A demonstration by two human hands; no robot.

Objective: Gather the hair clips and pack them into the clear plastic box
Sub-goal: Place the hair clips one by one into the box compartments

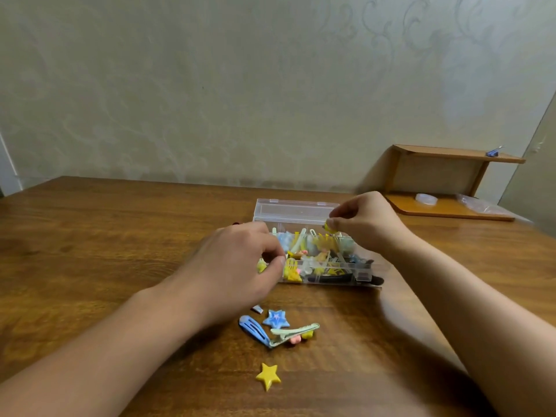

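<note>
1. The brown wooden table (90, 251) fills the lower view, with a pale patterned wall (210, 85) behind it.
2. A small wooden shelf unit (445, 182) stands at the table's far right, against the wall.
3. The clear plastic box (316, 257) sits open near the middle of the table, its lid (296, 210) tipped up at the back; it is already crowded with yellow, white, blue and black hair clips.
4. My left hand (237, 266) rests at the box's left end, fingers curled in narrowly around a small yellow clip (261, 266) at the box's edge.
5. My right hand (367, 224) hovers over the box's back right corner, thumb and forefinger pinched on a small yellow piece (328, 226).
6. Loose on the table, nearer me than the box, lie a pale green alligator clip (294, 332) with a pink and yellow ornament, touching a blue snap clip (252, 329).
7. A blue star clip (276, 319) sits just behind those two.
8. A yellow star clip (268, 376) lies alone, nearest me.
</note>
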